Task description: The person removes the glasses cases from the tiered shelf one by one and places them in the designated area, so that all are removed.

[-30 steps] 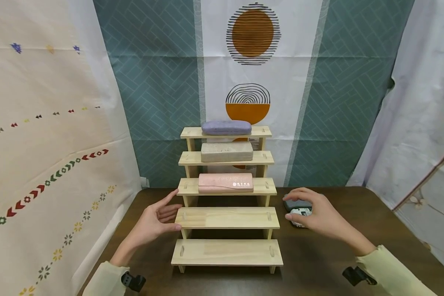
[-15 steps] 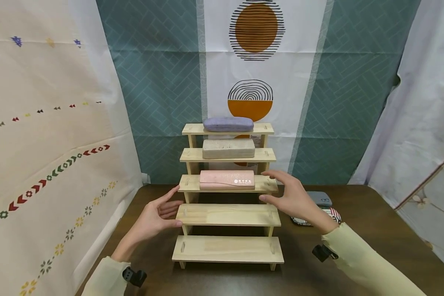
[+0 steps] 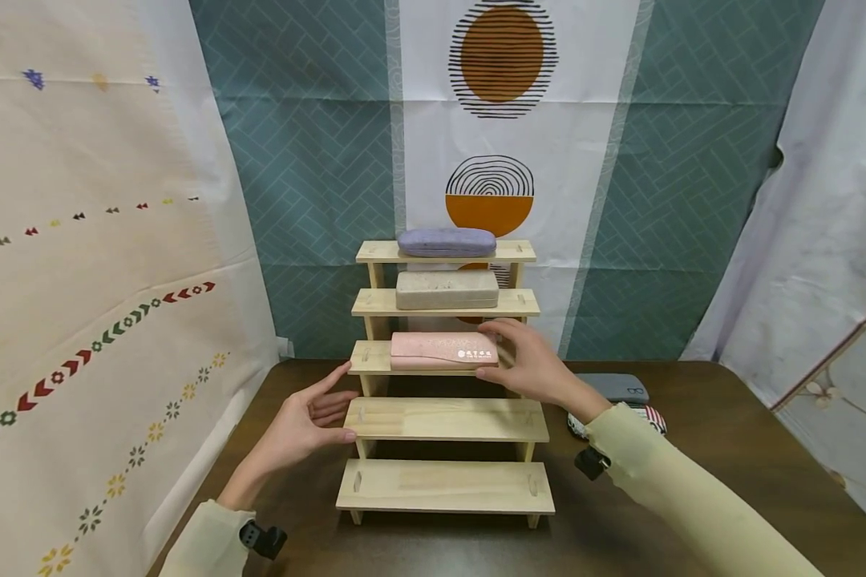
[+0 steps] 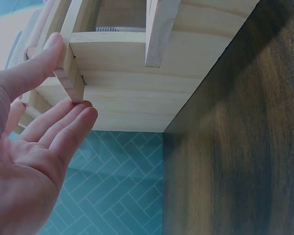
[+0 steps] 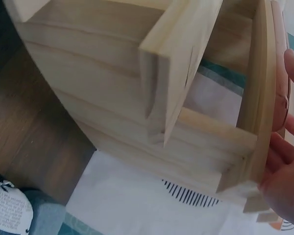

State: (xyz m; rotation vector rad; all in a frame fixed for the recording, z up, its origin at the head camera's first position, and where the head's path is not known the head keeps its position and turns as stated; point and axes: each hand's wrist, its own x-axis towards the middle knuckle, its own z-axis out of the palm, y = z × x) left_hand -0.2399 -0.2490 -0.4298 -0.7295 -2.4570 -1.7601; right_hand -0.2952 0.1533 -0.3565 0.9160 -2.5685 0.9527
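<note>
A stepped wooden display shelf point(image 3: 442, 486) stands on the dark table. On its middle tier lies a pink glasses case point(image 3: 433, 351) with white lettering. My right hand point(image 3: 530, 361) holds the case's right end, thumb at the front and fingers behind; the right wrist view shows the pink glasses case point(image 5: 280, 73) beside the thumb. My left hand point(image 3: 296, 433) pinches the left end of the second tier from the bottom. In the left wrist view the left hand point(image 4: 36, 147) has its thumb and fingertips on opposite edges of that plank, while the index finger reaches the tier above.
A beige glasses case point(image 3: 447, 290) sits on the second tier from the top, and a lavender case point(image 3: 447, 242) on the top one. On the table at right lie a grey glasses case point(image 3: 617, 386) and a patterned case point(image 3: 653, 418), partly behind my right sleeve. Fabric hangs around the table.
My right hand has moved left and up from over the cases on the table to the pink glasses case. My left hand has stayed on the shelf. The view has tilted slightly.
</note>
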